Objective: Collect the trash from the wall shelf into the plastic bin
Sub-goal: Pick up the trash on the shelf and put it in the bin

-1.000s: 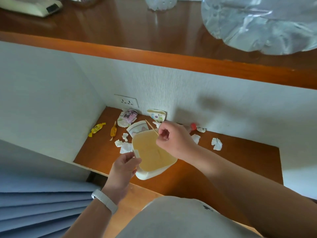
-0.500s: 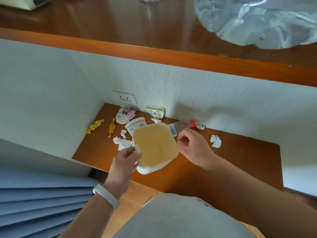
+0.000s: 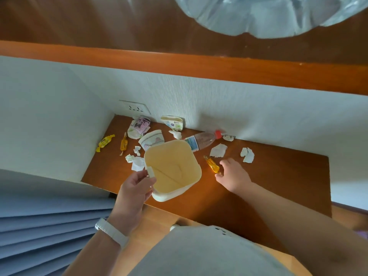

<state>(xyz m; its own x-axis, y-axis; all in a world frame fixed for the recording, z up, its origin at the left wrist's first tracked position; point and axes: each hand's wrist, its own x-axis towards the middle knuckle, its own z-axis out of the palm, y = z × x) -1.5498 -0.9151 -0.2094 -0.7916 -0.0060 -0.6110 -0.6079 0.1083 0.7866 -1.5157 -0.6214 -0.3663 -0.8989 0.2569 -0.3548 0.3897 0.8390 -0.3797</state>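
The left hand (image 3: 133,191) keeps its grasp on the rim of the plastic bin (image 3: 172,170), which it holds over the front of the wall shelf (image 3: 278,188). A second ago the right hand (image 3: 232,173) was above the bin with a thin stick; now it is down on the shelf, fingers loose and holding nothing, just beside an orange candy wrapper (image 3: 212,167). So one piece is probably dropped in, and this wrapper seems to be next. Farther back, the paper scraps (image 3: 218,150), a bottle (image 3: 203,140) and crushed paper cups (image 3: 151,139) are not yet collected.
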